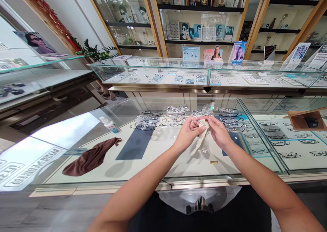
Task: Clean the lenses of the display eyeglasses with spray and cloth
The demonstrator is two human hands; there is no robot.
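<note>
Both hands meet over the glass counter, fingers closed around a pale beige cloth that hangs down below them. My left hand pinches it with the thumb across the fabric. On the other side, my right hand grips the cloth's upper part. Just above the fingertips shows a round lens with a green glint; whether my fingers hold it or it lies behind them, I cannot tell. Rows of eyeglasses lie on the counter beyond my left hand, and more eyeglasses lie beyond my right.
A brown cloth and a spray bottle lie on the counter at left. A small gold piece is near the front edge. The brown tray stands at right. Across the aisle runs another glass showcase.
</note>
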